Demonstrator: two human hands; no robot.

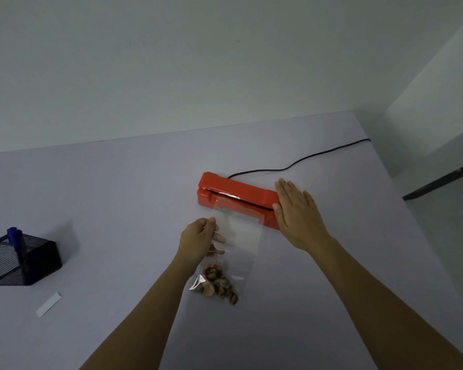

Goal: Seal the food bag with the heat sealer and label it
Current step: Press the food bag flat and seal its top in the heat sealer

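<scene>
A red heat sealer point(233, 189) lies across the middle of the table, its black cord point(300, 162) running off to the back right. A clear plastic food bag point(241, 236) holds several brown cookies point(219, 284) at its near end, and its open end lies in the sealer's slot. My left hand point(198, 240) pinches the bag's left edge just in front of the sealer. My right hand point(297, 212) lies flat with straight fingers on the sealer's right end.
At the left edge stands a black mesh pen holder point(24, 259) with a blue marker point(15, 236) in it. A white label strip point(48, 304) lies in front of the holder. The grey table point(118, 198) ends at a white wall behind and drops off at the right.
</scene>
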